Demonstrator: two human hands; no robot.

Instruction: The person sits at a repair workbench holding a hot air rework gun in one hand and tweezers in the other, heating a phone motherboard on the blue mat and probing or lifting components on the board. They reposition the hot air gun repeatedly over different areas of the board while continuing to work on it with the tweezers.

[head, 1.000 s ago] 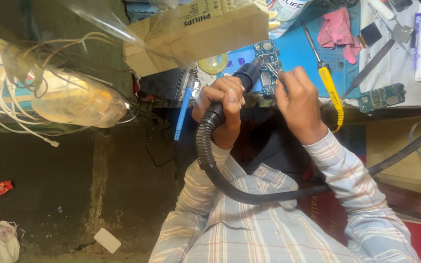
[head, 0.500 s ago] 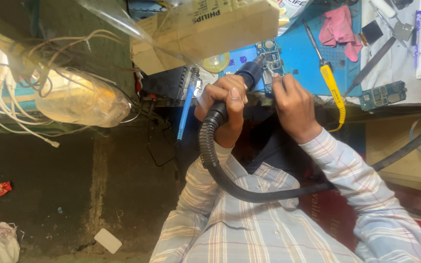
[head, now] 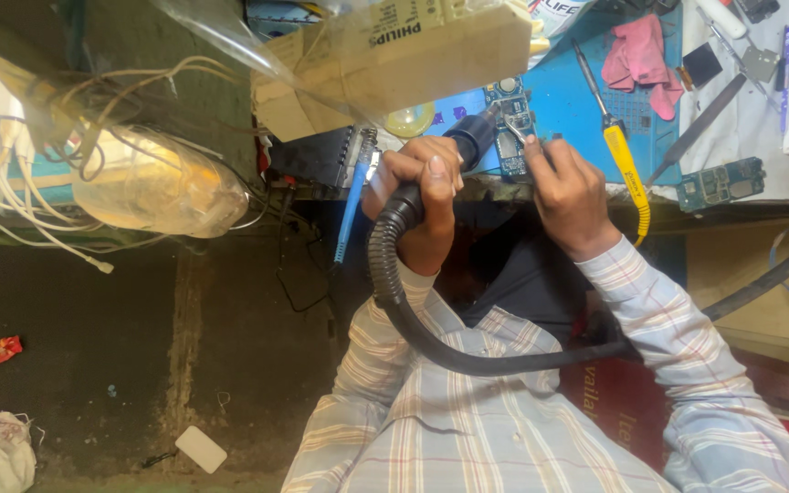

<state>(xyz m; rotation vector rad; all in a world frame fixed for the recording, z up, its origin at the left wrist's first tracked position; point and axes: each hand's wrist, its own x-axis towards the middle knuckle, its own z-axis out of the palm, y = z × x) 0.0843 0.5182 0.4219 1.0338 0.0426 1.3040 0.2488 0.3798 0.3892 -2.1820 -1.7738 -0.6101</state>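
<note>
Where the blue mat point(head: 577, 96) ends — dark, littered floor point(head: 139, 365).

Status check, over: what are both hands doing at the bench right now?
Left hand gripping black hose nozzle. Right hand working tweezers on small circuit board. Nothing blocking; yellow screwdriver lies beside.

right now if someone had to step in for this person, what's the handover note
Left hand: wrapped around the black hot-air handpiece, nozzle aimed at the small circuit board.
Right hand: holds metal tweezers, tips at the board.
Board lies on the blue mat at the bench edge; the ribbed hose loops across the lap.
Yellow-handled screwdriver lies right of the board.
Done: tools positioned on the board. Left: whether any part has been lifted cannot be told.
</note>
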